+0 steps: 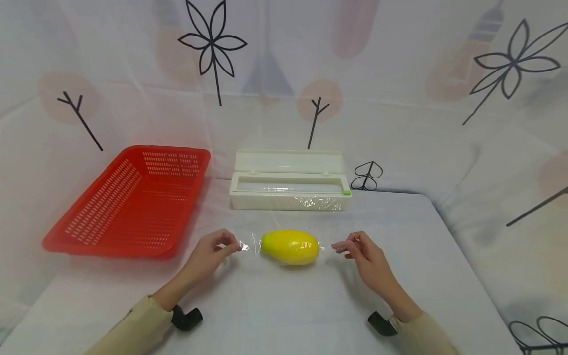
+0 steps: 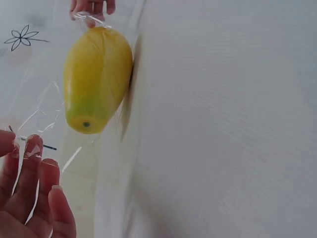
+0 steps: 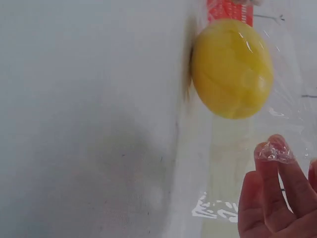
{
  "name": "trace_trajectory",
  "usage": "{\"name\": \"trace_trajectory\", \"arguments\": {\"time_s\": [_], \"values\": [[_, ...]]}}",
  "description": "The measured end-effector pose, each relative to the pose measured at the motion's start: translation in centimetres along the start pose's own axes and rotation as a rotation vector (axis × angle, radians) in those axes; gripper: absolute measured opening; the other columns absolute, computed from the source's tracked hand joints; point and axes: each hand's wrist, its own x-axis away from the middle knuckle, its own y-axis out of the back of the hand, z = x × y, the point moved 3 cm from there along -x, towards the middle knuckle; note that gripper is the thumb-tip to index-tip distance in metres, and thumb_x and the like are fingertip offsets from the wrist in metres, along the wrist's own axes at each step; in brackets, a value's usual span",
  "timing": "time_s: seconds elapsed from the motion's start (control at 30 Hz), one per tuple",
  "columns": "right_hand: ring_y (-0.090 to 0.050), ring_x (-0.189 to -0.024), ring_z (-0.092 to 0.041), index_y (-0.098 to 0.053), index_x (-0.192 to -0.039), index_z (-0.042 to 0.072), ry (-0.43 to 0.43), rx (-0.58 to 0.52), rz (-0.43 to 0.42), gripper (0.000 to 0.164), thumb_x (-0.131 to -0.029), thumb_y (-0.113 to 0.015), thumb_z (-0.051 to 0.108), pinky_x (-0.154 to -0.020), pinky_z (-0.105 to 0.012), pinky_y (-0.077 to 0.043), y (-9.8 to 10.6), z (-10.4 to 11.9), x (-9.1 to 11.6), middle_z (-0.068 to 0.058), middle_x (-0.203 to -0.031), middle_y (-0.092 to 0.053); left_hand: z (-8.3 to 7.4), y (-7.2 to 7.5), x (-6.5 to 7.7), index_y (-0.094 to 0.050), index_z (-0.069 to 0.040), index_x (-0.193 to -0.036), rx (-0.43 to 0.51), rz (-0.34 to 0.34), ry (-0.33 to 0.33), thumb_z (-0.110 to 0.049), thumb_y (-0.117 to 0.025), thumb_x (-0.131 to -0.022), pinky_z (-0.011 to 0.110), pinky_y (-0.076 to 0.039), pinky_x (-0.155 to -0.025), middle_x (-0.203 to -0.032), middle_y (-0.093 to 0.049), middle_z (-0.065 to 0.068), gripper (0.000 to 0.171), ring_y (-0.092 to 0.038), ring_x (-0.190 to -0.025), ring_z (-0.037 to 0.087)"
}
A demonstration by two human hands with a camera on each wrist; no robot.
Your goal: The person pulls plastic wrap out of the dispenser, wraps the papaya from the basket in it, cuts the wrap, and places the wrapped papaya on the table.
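Sitting at the left of the frame, a red basket (image 1: 148, 209) lies near my left hand (image 1: 210, 254), whose fingers pinch one end of some clear film (image 1: 245, 245). In the middle of the frame, the yellow fruit (image 1: 290, 247) rests on its side on the white table (image 1: 284, 305), greenish end leftward, between my hands. Above it stands a white box (image 1: 284, 202), lid raised. Right of centre, my right hand (image 1: 366, 255) grips the film's other end at the fingertips.

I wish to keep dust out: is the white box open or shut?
Open. The lid of the white box stands raised at the back, not down over it.
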Motion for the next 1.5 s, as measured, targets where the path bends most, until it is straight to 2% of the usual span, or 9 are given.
{"name": "trace_trajectory", "arguments": {"time_s": [0.2, 0.5, 0.83, 1.1, 1.23, 1.3, 1.37, 1.43, 1.5], "values": [[-0.069, -0.093, -0.023, -0.046, -0.113, 0.002, -0.214, -0.045, 0.019, 0.016, -0.108, -0.043, 0.017, -0.082, -0.026, -0.055, -0.4, -1.4, -1.5, -0.011, -0.106, -0.073, 1.2, -0.8, -2.3, -0.063, -0.001, -0.1, 0.11, -0.075, 0.164, -0.009, -0.063, -0.097, 0.033, -0.055, -0.076, -0.085, -0.071, 0.007, 0.008, -0.064, -0.081, 0.022], [-0.064, -0.083, -0.022, -0.048, -0.112, 0.001, -0.344, 0.071, 0.046, 0.014, -0.107, -0.043, 0.012, -0.078, -0.032, -0.054, -1.3, -2.8, -2.8, -0.009, -0.09, -0.071, 2.5, -1.4, -3.7, -0.064, -0.002, -0.098, 0.064, -0.143, 0.204, -0.008, -0.064, -0.096, 0.027, -0.051, -0.068, -0.081, -0.071, 0.007, 0.007, -0.061, -0.076, 0.021], [-0.058, -0.072, -0.018, -0.054, -0.107, 0.002, -0.386, 0.162, 0.102, 0.011, -0.105, -0.047, 0.01, -0.068, -0.03, -0.05, -1.7, -3.0, -2.9, -0.005, -0.079, -0.064, 2.6, -1.5, -3.6, -0.068, -0.006, -0.096, -0.045, -0.1, 0.251, -0.01, -0.068, -0.094, 0.028, -0.053, -0.07, -0.079, -0.071, 0.002, 0.005, -0.063, -0.075, 0.018], [-0.062, -0.074, -0.018, -0.056, -0.107, 0.002, -0.374, 0.163, 0.087, 0.011, -0.104, -0.049, 0.011, -0.069, -0.03, -0.052, -1.7, -3.0, -2.8, -0.005, -0.082, -0.067, 2.1, 0.1, -3.5, -0.071, -0.01, -0.107, -0.019, -0.045, 0.333, -0.021, -0.065, -0.097, 0.033, -0.052, -0.076, -0.095, -0.071, 0.003, 0.016, -0.063, -0.088, 0.022], [-0.062, -0.075, -0.017, -0.056, -0.107, 0.002, -0.388, 0.157, 0.085, 0.012, -0.104, -0.05, 0.012, -0.069, -0.03, -0.052, -1.8, -3.2, -2.8, -0.005, -0.083, -0.067, 2.2, 0.9, -3.5, -0.071, -0.008, -0.111, 0.002, -0.062, 0.366, -0.021, -0.066, -0.096, 0.033, -0.053, -0.074, -0.1, -0.071, 0.006, 0.02, -0.063, -0.091, 0.024], [-0.062, -0.075, -0.018, -0.056, -0.107, 0.002, -0.399, 0.151, 0.085, 0.012, -0.104, -0.05, 0.013, -0.069, -0.03, -0.052, -1.8, -3.2, -2.8, -0.005, -0.083, -0.067, 2.1, 1.0, -3.5, -0.071, -0.008, -0.111, -0.011, -0.088, 0.347, -0.022, -0.066, -0.096, 0.033, -0.053, -0.074, -0.102, -0.07, 0.007, 0.021, -0.062, -0.091, 0.025], [-0.061, -0.075, -0.018, -0.056, -0.108, 0.002, -0.403, 0.153, 0.087, 0.013, -0.104, -0.05, 0.013, -0.069, -0.03, -0.052, -1.9, -3.2, -2.8, -0.005, -0.083, -0.066, 1.5, 1.2, -3.5, -0.071, -0.008, -0.111, -0.045, -0.132, 0.27, -0.022, -0.067, -0.096, 0.032, -0.052, -0.074, -0.102, -0.07, 0.006, 0.021, -0.062, -0.091, 0.024], [-0.06, -0.075, -0.018, -0.056, -0.108, 0.003, -0.401, 0.157, 0.09, 0.013, -0.104, -0.051, 0.014, -0.069, -0.03, -0.052, -1.9, -3.2, -2.8, -0.005, -0.083, -0.066, 0.6, 1.2, -3.3, -0.072, -0.01, -0.109, -0.087, -0.188, 0.145, -0.022, -0.069, -0.095, 0.032, -0.052, -0.073, -0.099, -0.07, 0.003, 0.019, -0.061, -0.089, 0.021], [-0.059, -0.075, -0.018, -0.056, -0.108, 0.003, -0.396, 0.163, 0.091, 0.013, -0.104, -0.051, 0.014, -0.068, -0.03, -0.051, -1.9, -3.1, -2.8, -0.005, -0.082, -0.065, -0.9, 0.8, -3.2, -0.073, -0.012, -0.105, -0.153, -0.226, -0.046, -0.017, -0.071, -0.093, 0.033, -0.053, -0.072, -0.097, -0.071, 0.0, 0.013, -0.062, -0.087, 0.018]]}}
